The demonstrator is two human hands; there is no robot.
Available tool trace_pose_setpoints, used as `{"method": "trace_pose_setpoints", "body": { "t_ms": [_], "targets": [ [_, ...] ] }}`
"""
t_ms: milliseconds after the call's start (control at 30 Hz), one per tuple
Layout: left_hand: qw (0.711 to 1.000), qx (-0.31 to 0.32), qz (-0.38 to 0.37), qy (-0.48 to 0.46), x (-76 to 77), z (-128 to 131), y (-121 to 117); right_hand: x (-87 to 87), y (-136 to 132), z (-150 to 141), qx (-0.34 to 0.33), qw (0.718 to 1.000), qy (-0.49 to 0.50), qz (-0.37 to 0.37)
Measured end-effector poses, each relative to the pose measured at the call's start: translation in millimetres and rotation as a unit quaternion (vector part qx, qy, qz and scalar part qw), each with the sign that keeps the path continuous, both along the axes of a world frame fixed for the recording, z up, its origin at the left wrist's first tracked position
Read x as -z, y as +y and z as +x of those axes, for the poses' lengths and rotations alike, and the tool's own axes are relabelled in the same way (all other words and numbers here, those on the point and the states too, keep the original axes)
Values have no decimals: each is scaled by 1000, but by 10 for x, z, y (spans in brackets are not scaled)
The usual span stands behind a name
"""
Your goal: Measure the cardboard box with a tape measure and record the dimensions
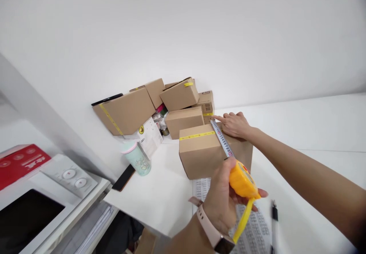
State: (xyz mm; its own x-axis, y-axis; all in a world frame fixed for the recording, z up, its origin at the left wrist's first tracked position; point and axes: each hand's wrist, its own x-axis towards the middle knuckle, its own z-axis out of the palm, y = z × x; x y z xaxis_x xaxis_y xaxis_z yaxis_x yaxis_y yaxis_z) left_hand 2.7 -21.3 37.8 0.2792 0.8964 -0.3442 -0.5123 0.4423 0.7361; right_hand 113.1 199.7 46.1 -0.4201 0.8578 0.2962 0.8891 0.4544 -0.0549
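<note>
My left hand (pixel 221 193), with a watch at its wrist, is closed around a yellow tape measure (pixel 243 179) with a yellow strap hanging down. The metal blade (pixel 222 139) is drawn out and lies across the top of a cardboard box (pixel 200 158) sealed with yellow tape. My right hand (pixel 234 124) rests at the far side of that box, its index finger stretched out to the blade's far end and the other fingers slightly bent. Printed sheets (pixel 254 227) lie under the box and my left hand.
More cardboard boxes (pixel 183 118) are stacked against the wall. A mint-green cup (pixel 138 160), a black phone-like slab (pixel 123 178) and a white packet (pixel 150 135) sit left. A pen (pixel 274 223) lies right. A microwave (pixel 31 208) stands beyond the table's left edge.
</note>
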Motion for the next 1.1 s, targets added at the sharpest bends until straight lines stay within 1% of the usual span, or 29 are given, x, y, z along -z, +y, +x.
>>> {"method": "trace_pose_setpoints", "body": {
  "t_ms": [100,167,267,400,533,700,867,1000,1100],
  "targets": [
    [998,-3,-41,40,-47,52,-32,-35,-11,-66,11,1000,-15,13],
    [998,-3,-43,50,-74,76,-52,-48,-19,-80,15,1000,-14,13],
    [998,-11,-47,51,-79,99,-54,-51,-9,-75,16,1000,-5,9],
    [998,-15,-54,36,-51,125,-18,-24,67,-65,22,999,27,-7],
    [999,-17,-35,22,-30,172,-17,26,155,-50,38,995,83,-42],
    [1000,-27,3,6,15,256,-83,69,187,-12,41,984,143,-93],
    [999,-34,3,8,43,291,-102,66,180,-6,40,978,165,-118],
    [999,-33,-8,13,50,288,-100,48,164,-13,45,976,174,-123],
    [999,-32,-1,12,61,279,-100,34,157,-16,47,975,178,-125]
  ]
}}
